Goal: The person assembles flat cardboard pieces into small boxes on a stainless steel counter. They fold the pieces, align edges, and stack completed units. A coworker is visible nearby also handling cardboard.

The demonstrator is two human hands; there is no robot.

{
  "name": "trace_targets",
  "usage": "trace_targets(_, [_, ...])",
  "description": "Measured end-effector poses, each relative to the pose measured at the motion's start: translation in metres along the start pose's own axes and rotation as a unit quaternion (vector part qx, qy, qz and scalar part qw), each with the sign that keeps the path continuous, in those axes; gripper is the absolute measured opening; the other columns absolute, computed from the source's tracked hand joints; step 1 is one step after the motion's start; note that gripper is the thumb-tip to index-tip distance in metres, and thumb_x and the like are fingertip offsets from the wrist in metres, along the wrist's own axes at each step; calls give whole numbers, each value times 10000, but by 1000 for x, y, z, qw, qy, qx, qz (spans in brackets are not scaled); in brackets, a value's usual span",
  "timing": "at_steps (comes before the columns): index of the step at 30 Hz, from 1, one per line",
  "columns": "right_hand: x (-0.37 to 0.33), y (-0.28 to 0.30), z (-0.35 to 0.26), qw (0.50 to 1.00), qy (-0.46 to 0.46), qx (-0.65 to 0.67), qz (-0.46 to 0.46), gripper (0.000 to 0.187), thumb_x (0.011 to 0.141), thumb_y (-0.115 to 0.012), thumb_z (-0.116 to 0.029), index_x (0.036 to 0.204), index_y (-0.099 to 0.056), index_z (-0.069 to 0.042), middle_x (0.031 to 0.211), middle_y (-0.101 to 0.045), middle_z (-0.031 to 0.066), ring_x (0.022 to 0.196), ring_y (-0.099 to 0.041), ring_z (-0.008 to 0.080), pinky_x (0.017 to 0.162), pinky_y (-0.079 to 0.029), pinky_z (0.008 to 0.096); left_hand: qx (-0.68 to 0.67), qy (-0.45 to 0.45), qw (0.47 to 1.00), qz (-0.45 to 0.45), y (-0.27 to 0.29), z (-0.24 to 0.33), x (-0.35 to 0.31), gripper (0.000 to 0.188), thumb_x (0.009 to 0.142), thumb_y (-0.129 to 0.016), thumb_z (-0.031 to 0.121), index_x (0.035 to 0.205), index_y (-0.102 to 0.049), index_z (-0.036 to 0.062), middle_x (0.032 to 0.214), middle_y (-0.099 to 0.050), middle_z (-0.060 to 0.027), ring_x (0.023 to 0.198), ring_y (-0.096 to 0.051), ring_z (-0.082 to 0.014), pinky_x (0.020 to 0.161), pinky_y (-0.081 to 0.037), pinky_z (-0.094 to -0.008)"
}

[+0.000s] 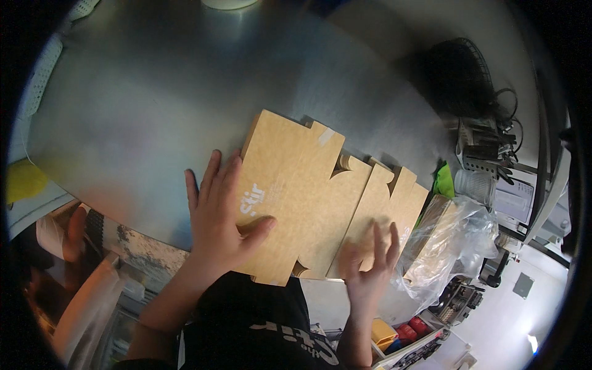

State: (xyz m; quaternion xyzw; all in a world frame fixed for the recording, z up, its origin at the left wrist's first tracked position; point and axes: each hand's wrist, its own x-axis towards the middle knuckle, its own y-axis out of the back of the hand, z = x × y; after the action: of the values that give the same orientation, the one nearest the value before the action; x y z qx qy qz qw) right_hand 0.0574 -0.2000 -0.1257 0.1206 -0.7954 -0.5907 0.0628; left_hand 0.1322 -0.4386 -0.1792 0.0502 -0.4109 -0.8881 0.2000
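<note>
The cardboard stack lies on the tabletop, its long axis slanting far left to near right, my left hand spread on its left edge, my right hand loosely spread over its near-right part.

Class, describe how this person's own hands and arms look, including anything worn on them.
The left hand and right hand are ungloved, with no visible ring. Both forearms show bare, without watch or bracelet. The black garment bears white lettering.
</note>
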Motion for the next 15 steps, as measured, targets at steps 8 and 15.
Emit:
trace_targets(8, [3, 0, -19, 997, -3, -64, -45, 577, 769, -700, -288, 1256, -550, -15, 1364, -369, 339, 1250, -394, 505, 974, -417, 506, -6, 0, 1000, -8, 0, -2, 0, 863, 746, -703, 365, 1399, -282, -10, 1397, -387, -230, 1366, -257, -425, 1069, -30, -656])
trace_targets(15, [2, -3, -16, 998, 8, -60, -28, 564, 761, -677, -255, 1247, -558, 5, 1319, -407, 381, 1232, -411, 524, 941, -453, 493, -13, 3, 1000, 1, 1, -1, 1, 861, 734, -714, 348, 1398, -288, 2, 1402, -392, -213, 1367, -267, -410, 1077, -36, -647])
